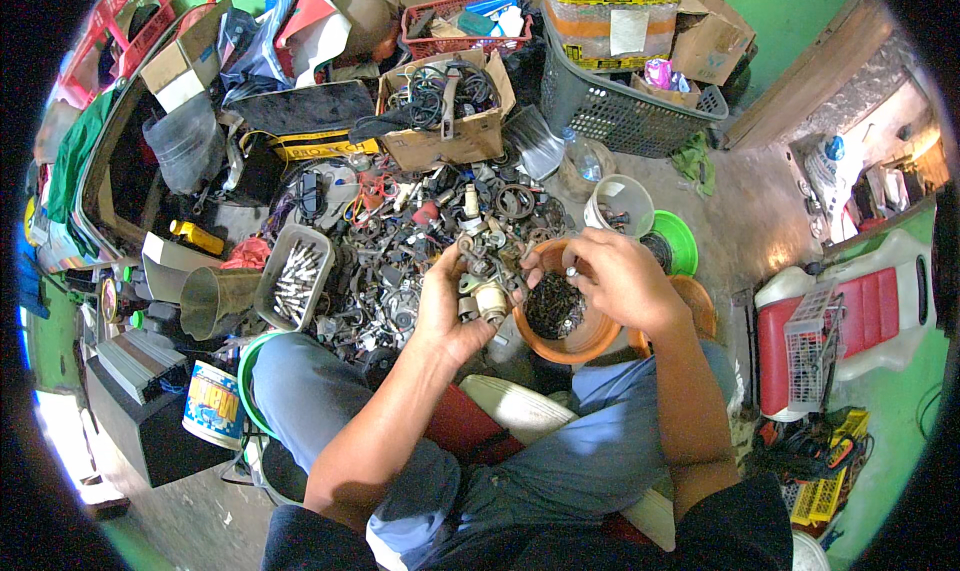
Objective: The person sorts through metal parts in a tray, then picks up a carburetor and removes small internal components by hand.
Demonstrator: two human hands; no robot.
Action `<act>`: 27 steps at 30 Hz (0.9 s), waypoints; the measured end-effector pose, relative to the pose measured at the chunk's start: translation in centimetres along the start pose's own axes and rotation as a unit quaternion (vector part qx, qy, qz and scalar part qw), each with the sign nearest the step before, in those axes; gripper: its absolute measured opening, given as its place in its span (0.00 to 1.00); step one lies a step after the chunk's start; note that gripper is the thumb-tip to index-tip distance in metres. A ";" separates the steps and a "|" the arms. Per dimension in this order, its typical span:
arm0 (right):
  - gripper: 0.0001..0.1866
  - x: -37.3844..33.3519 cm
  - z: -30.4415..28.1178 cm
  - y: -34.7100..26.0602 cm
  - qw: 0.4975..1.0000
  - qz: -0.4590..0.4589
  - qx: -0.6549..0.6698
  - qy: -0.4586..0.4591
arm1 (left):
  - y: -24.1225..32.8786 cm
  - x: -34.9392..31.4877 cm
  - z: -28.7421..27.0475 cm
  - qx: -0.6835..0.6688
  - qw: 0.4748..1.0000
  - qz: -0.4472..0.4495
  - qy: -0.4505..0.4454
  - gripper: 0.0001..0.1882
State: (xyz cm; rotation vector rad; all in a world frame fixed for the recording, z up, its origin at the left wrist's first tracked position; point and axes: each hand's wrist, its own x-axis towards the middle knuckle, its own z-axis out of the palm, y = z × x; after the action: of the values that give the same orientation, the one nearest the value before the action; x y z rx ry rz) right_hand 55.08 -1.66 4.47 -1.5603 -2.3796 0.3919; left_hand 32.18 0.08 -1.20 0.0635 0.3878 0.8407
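Observation:
In the middle, my left hand (436,309) is closed around a metal mechanical part (491,299) with a cream cylindrical end; its exact kind I cannot make out. My right hand (632,283) is just to the right, thumb and fingers pinched together. Something small and pale shows at its fingertips, too small to name. Below the fingers stands an orange bowl (572,355) with dark screws and other small pieces (556,309) inside. A large heap of loose metal and plastic parts (385,271) spreads over the floor beyond my left hand.
A grey tray (262,301) of white-tipped pieces lies left of the heap. Behind it is a cardboard box (448,149) of cables. A clear tub (645,196) and green bowl (683,239) stand right. A dark crate (620,111) is farther back.

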 end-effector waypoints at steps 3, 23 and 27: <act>0.08 0.0 -0.1 -0.2 1.000 -0.019 0.008 0.004 | 0.1 -0.3 0.4 0.001 1.000 -0.005 0.011 0.30; 0.12 1.3 1.7 -4.4 0.974 -0.085 0.116 0.175 | -1.4 -0.2 0.6 0.018 0.995 -0.007 0.096 0.17; 0.10 1.6 2.0 -4.2 0.969 -0.107 0.123 0.187 | -1.5 -0.1 -0.1 0.018 0.997 -0.011 0.076 0.16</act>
State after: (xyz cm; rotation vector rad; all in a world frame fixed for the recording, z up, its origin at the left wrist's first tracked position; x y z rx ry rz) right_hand 50.13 -1.93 4.27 -1.1378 -2.0869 0.3006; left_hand 33.14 -0.95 -1.59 0.0295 0.5466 0.8196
